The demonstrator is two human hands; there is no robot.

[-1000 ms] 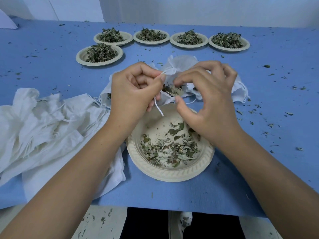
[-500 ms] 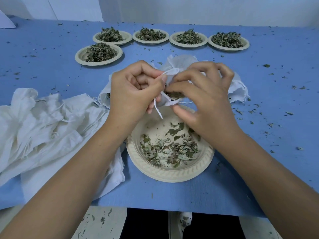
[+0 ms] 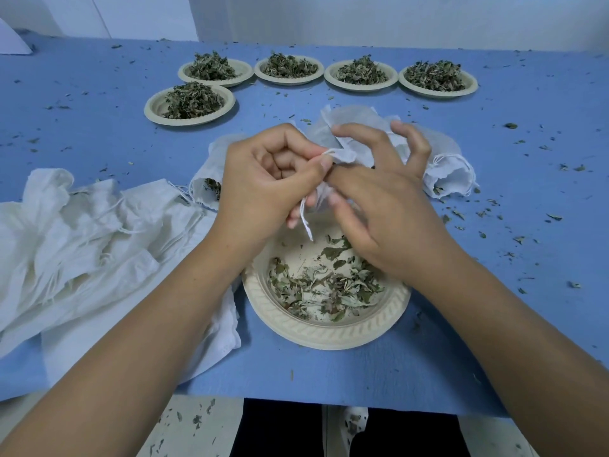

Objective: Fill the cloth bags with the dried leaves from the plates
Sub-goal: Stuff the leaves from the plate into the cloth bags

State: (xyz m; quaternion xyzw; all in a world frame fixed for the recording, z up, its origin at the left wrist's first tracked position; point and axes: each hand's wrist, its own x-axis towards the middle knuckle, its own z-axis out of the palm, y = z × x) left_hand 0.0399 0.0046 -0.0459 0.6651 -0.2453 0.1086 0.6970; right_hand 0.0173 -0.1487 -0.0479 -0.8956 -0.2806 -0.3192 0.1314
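Both hands on one cloth bag, just above the near plate.
Your left hand pinches the cloth bag at its mouth, drawstring dangling. Your right hand pinches the mouth too, index tucked in. Dried leaves sit in the plate beneath. Risk: the mouth sags or slips and leaves spill onto the table. Full plates wait beyond.

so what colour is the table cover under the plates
The table cover is plain blue, scattered with dark leaf crumbs; the head view shows it best.
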